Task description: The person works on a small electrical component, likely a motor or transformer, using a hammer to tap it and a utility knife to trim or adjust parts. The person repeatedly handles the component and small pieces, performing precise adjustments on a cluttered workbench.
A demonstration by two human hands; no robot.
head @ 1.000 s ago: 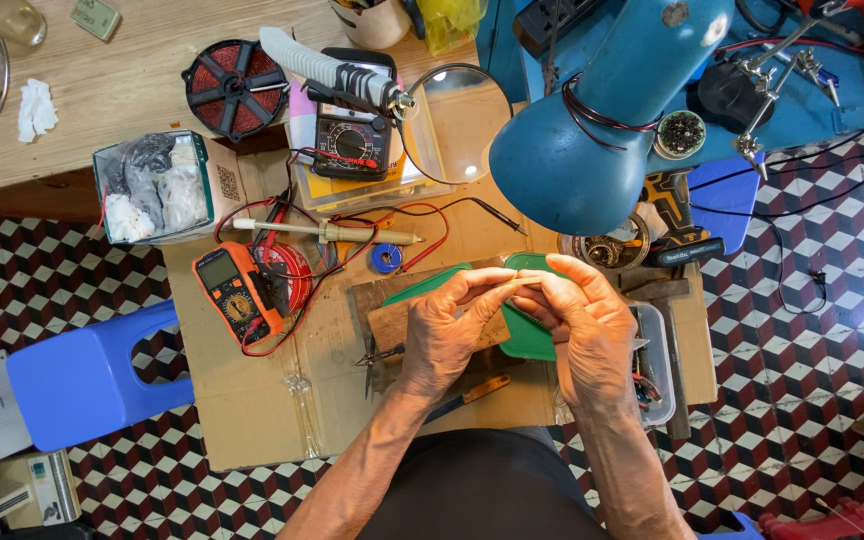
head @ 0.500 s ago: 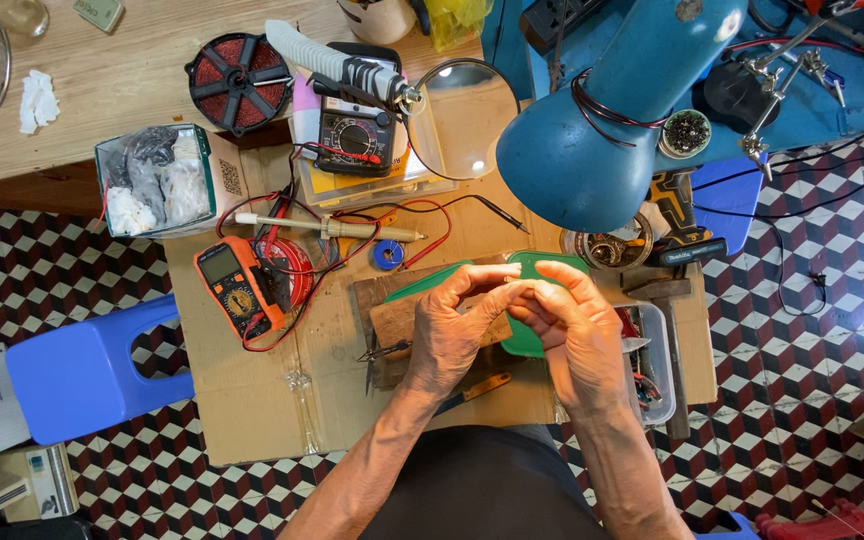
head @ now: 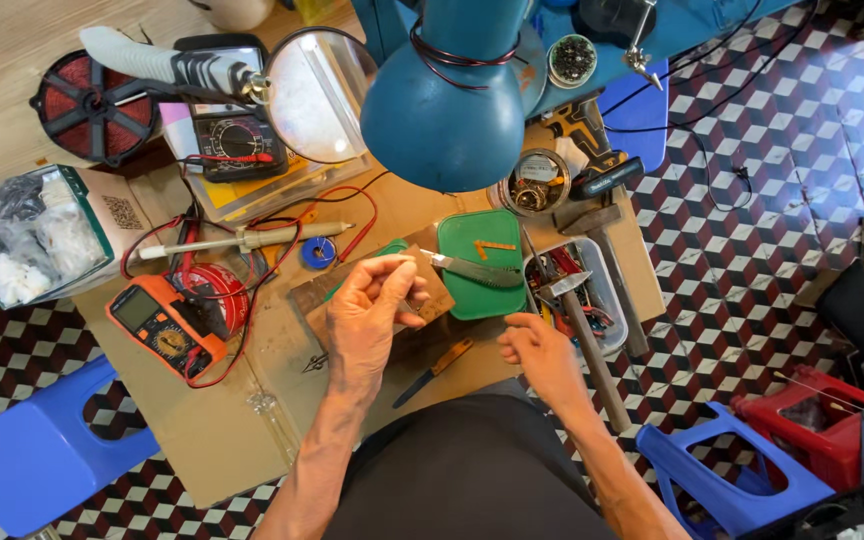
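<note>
Left hand [head: 370, 312] is raised over the brown wooden board [head: 430, 292], fingers curled in with thumb and fingertips pressed together as if pinching something tiny; the item itself is too small to make out, so can't confirm what's in the pinch. Right hand [head: 537, 352] sits lower right, near the table edge, fingers loosely curled, index slightly extended, holding nothing visible and touching nothing I can confirm. Hands are apart, with the board's right corner and an orange-handled tool [head: 434, 371] lying between them on the cardboard work surface [head: 212, 440]. Just right of the board: a green tray [head: 487, 300] with a knife [head: 472, 269] lying across its left edge, blade pointing toward the left hand. Right of the tray, a clear plastic bin [head: 607, 290] of mixed tools, with a hammer [head: 582, 335] angled across it, near the right hand. Left of the left hand: an orange multimeter [head: 164, 327] with red leads, a soldering iron [head: 242, 241] lying flat, and a small blue solder spool [head: 317, 252]. Further back: an analog meter [head: 237, 143], a magnifying lens [head: 317, 95] on an arm, and a blue lamp shade [head: 449, 105] overhanging the bench. Blue plastic stools [head: 37, 450] sit on the patterned floor on either side.
</note>
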